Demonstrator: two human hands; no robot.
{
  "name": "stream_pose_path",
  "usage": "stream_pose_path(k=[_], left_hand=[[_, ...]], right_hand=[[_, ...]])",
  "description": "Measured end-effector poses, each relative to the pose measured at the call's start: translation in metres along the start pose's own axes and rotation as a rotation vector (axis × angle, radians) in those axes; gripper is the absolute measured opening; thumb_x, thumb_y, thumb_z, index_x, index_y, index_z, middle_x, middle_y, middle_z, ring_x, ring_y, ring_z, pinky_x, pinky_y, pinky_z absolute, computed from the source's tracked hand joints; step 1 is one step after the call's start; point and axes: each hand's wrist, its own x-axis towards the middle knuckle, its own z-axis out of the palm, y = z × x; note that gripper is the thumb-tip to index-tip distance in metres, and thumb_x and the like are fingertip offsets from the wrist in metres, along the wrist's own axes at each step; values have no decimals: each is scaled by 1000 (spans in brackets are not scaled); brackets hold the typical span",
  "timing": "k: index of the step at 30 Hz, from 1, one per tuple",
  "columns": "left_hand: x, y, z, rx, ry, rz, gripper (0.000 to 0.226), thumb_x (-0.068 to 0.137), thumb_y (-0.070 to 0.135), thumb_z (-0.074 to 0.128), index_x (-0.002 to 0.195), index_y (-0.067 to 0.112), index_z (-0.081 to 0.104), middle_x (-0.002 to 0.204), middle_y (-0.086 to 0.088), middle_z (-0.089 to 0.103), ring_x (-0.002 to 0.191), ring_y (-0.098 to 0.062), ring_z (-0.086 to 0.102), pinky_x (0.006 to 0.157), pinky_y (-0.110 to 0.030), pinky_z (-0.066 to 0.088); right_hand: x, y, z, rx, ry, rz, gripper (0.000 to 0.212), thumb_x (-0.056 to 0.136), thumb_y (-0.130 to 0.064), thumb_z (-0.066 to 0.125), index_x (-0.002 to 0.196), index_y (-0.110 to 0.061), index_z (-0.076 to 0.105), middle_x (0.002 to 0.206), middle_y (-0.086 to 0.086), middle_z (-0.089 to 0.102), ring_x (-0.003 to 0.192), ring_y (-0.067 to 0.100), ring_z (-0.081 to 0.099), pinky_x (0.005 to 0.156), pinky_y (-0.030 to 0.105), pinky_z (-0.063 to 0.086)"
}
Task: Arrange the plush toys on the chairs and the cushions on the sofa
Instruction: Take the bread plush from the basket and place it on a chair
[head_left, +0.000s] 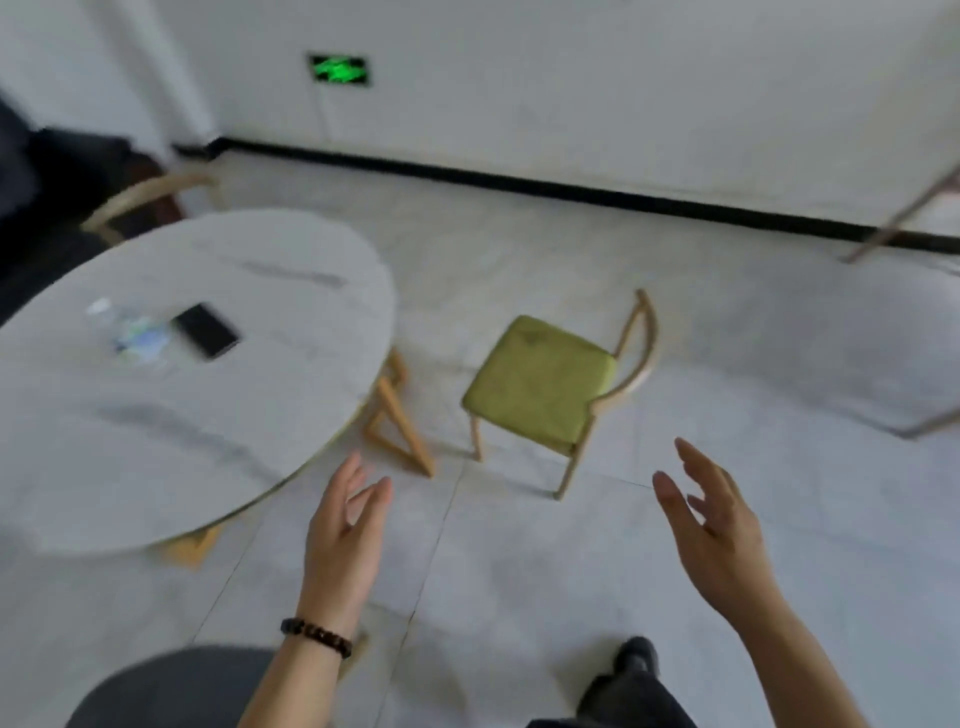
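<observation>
A wooden chair with a green seat cushion (540, 382) stands on the tiled floor ahead of me, its seat bare. My left hand (345, 535) hangs open below the round table's edge, a dark bead bracelet on its wrist. My right hand (719, 535) is open too, fingers spread, to the right of the chair and nearer to me. Neither hand holds anything. No plush toy shows in this view. The picture is blurred.
A round marble-look table (291, 312) on wooden legs fills the left, with a black phone (207, 331) and a clear plastic bottle (127, 332) on it. Behind it stand another wooden chair (145, 200) and a dark sofa (57, 171). More chair legs (898, 218) show at far right.
</observation>
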Motion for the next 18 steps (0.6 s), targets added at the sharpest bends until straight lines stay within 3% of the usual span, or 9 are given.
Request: stream_pose_path(k=[3, 8, 12, 16, 18], left_hand=[[8, 33, 114, 71, -154, 105, 52, 98, 10, 61, 147, 12, 45, 139, -7, 56, 120, -15, 57, 109, -41, 44], [-6, 69, 306, 140, -361, 183, 53, 97, 13, 62, 148, 14, 45, 147, -7, 53, 123, -15, 56, 112, -45, 43], [-25, 109, 422, 160, -505, 239, 58, 97, 20, 62, 151, 19, 41, 142, 6, 51, 125, -10, 54, 105, -33, 43], [-23, 140, 505, 156, -564, 251, 56, 96, 22, 62, 149, 22, 43, 141, 11, 51, 125, -9, 54, 110, -36, 41], [-10, 144, 553, 180, -573, 258, 55, 97, 19, 62, 149, 20, 43, 140, 9, 52, 124, -10, 55, 105, -31, 41]], right_hand=[[16, 59, -81, 78, 173, 100, 62, 90, -52, 53, 147, -28, 50, 141, -6, 52, 116, 13, 56, 104, 41, 49], [60, 153, -195, 180, 356, 233, 57, 92, -45, 57, 145, -25, 50, 135, -7, 53, 123, 10, 54, 105, 43, 50], [103, 186, -274, 229, 407, 264, 51, 98, -36, 60, 147, -28, 47, 139, -10, 51, 126, 5, 52, 105, 35, 49], [147, 205, -329, 248, 425, 261, 55, 92, -47, 56, 145, -31, 48, 140, -14, 51, 127, 0, 53, 100, 27, 47], [180, 226, -349, 266, 436, 266, 57, 89, -51, 55, 143, -34, 47, 140, -16, 51, 126, -4, 52, 99, 26, 47]])
